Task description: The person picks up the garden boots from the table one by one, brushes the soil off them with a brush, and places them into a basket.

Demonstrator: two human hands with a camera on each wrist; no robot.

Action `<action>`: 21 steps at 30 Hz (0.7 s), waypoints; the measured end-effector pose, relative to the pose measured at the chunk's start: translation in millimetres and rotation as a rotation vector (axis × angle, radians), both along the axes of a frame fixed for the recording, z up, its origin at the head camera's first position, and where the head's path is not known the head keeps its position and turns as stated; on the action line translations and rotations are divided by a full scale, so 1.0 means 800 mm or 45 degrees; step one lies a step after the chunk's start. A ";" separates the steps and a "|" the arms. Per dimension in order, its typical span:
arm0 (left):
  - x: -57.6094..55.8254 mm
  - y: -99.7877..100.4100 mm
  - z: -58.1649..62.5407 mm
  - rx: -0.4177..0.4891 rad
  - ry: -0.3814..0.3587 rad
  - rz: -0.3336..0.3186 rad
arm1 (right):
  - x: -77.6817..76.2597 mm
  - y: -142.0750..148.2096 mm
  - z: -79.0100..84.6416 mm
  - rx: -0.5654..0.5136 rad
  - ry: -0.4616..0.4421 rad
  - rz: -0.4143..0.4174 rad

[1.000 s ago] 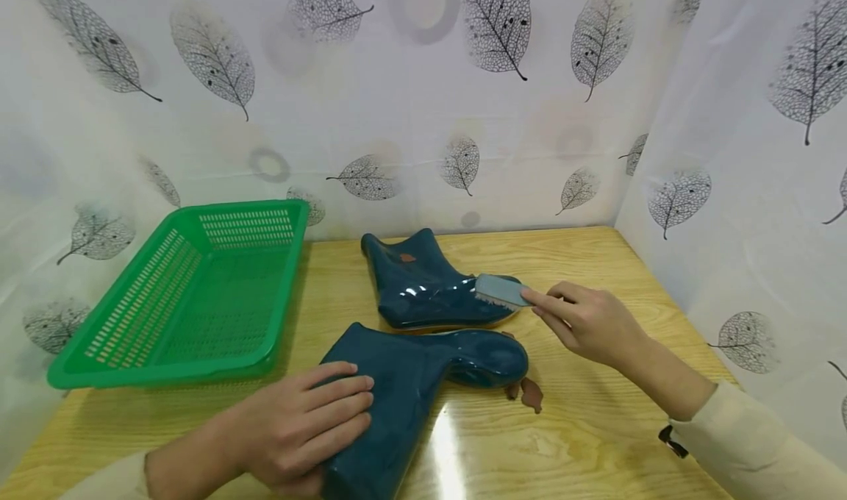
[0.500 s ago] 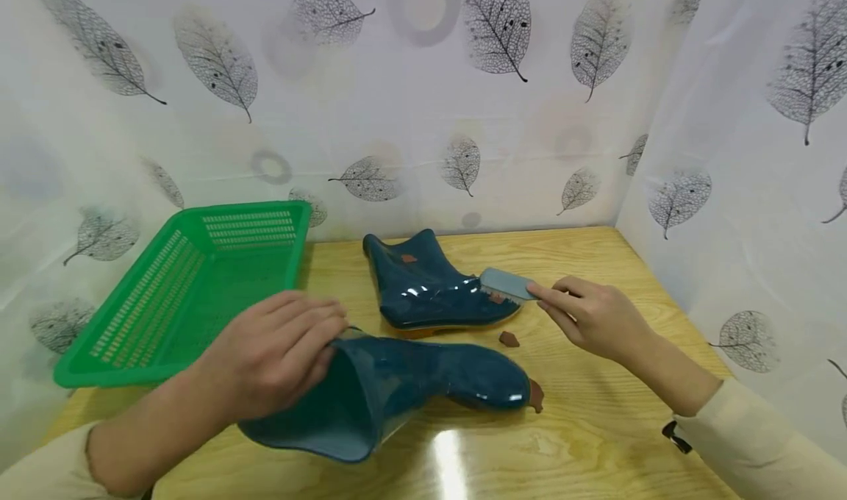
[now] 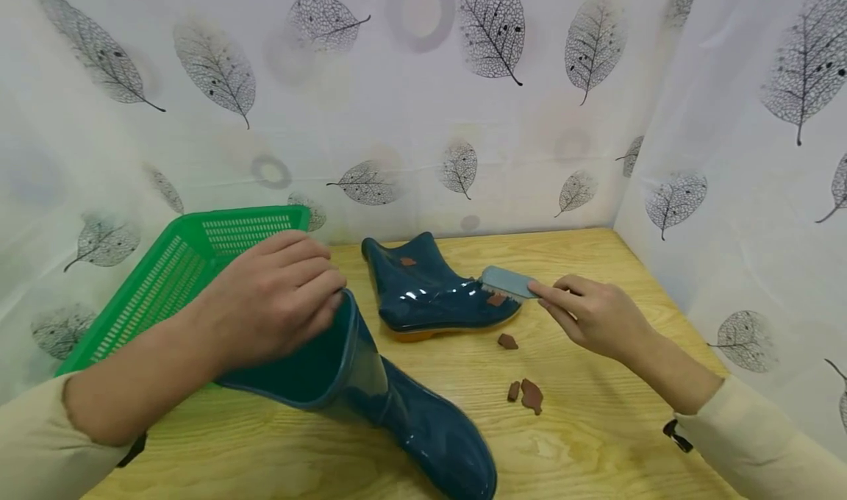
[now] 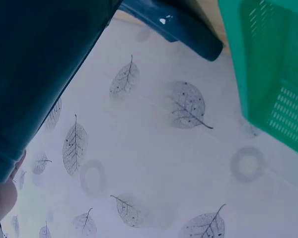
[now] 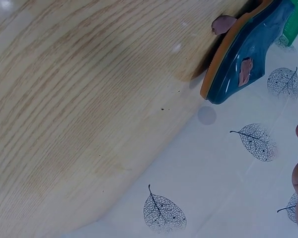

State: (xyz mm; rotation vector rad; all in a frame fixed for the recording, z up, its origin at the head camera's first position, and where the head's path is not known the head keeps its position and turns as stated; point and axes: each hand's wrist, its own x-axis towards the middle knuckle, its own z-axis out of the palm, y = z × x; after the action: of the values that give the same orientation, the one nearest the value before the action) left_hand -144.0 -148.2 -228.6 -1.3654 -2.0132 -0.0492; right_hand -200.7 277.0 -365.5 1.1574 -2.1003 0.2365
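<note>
My left hand [image 3: 281, 298] grips the top rim of a dark blue rubber boot [image 3: 430, 426], its shaft tipped so the opening faces me and the toe points to the front right. In the left wrist view that boot's shaft [image 4: 35, 74] fills the upper left. My right hand [image 3: 595, 312] pinches the handle of a grey brush [image 3: 508, 282], bristles down, overlapping the toe of a second blue boot [image 3: 423, 294]. This boot stands at the back with an orange-brown sole, and brown patches show on its shaft and toe [image 5: 246, 72].
A green plastic basket [image 3: 192, 224] stands at the left behind my left arm. Several brown flakes [image 3: 531, 395] lie on the wooden table [image 3: 609, 412] in front of the second boot. A leaf-patterned white curtain [image 3: 410, 103] encloses the back and sides.
My left hand has gone from lying on the front boot's shaft to gripping its rim, lifting and turning it toward the front left. Flakes formerly hidden under it now show. The brush has shifted slightly.
</note>
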 end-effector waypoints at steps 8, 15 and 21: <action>-0.004 -0.020 0.024 0.037 -0.072 0.117 | -0.002 0.000 0.003 -0.046 0.058 0.033; -0.011 -0.054 0.055 0.155 -0.164 0.376 | -0.002 0.008 0.002 -0.047 0.046 -0.014; -0.014 -0.077 0.069 0.238 -0.182 0.600 | -0.003 0.012 0.000 -0.055 0.028 -0.046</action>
State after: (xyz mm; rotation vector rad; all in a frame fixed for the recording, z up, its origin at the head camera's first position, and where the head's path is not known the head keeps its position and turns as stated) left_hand -155.0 -209.9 -173.0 -0.7683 -2.3364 -0.1213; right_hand -203.1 286.9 -365.6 1.0909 -2.0853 0.2499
